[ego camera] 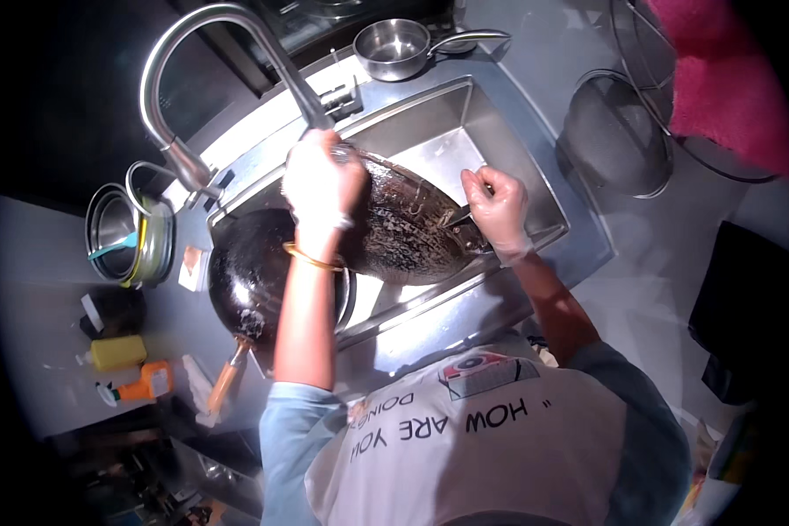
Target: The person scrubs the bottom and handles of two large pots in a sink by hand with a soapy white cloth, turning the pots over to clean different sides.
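A large dark fish (411,227) with rough scales lies across the stainless steel sink (500,121), its head towards my right hand. My left hand (322,181), gloved, blurred and overexposed, is closed around the end of the pull-down kitchen faucet (302,92), above the fish's left part; what its fingers cover is hidden. In a clear plastic glove, my right hand (500,204) is shut on a small dark tool (459,215), whose tip meets the fish near its head; its exact kind cannot be told. An upturned dark wok (253,283) rests over the sink's left side, under my left forearm.
A steel saucepan (391,49) stands behind the sink. A mesh strainer (615,135) and pink cloth (730,92) are at the right. Stacked bowls (128,233), a yellow bottle (118,352) and an orange spray bottle (146,381) stand left. The wok's wooden handle (223,388) points towards me.
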`<action>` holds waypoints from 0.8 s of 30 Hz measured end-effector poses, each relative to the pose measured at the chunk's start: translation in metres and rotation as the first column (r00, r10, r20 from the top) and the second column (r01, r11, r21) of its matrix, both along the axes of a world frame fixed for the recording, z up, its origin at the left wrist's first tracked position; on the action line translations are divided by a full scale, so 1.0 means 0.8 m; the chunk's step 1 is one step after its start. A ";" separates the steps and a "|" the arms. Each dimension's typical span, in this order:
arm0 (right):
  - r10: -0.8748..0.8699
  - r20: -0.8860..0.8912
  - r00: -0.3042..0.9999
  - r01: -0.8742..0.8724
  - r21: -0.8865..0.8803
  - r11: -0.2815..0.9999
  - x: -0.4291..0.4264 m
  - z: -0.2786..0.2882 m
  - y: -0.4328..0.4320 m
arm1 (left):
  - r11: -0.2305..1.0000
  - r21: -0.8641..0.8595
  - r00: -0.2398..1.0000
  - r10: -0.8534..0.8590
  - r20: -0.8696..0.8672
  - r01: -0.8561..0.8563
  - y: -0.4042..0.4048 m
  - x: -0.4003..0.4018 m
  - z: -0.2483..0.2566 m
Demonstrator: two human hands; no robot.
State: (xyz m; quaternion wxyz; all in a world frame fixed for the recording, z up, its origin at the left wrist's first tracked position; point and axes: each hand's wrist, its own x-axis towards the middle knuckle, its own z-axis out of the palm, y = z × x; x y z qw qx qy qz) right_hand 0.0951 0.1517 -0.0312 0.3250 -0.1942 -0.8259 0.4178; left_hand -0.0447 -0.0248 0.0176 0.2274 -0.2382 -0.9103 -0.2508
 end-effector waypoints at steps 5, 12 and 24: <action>-0.020 0.056 0.998 0.023 -0.061 0.998 -0.019 -0.001 0.010 | 0.947 -0.112 0.954 -0.299 0.031 0.301 0.037 0.098 0.001; -0.050 0.106 0.993 0.049 0.016 0.999 -0.030 -0.007 0.016 | 0.992 -0.109 0.997 -0.064 -0.050 0.058 0.032 0.062 -0.005; -0.017 0.064 0.998 0.021 -0.058 0.998 -0.043 -0.005 0.034 | 0.917 -0.118 0.924 -0.383 0.004 0.381 0.037 0.070 -0.002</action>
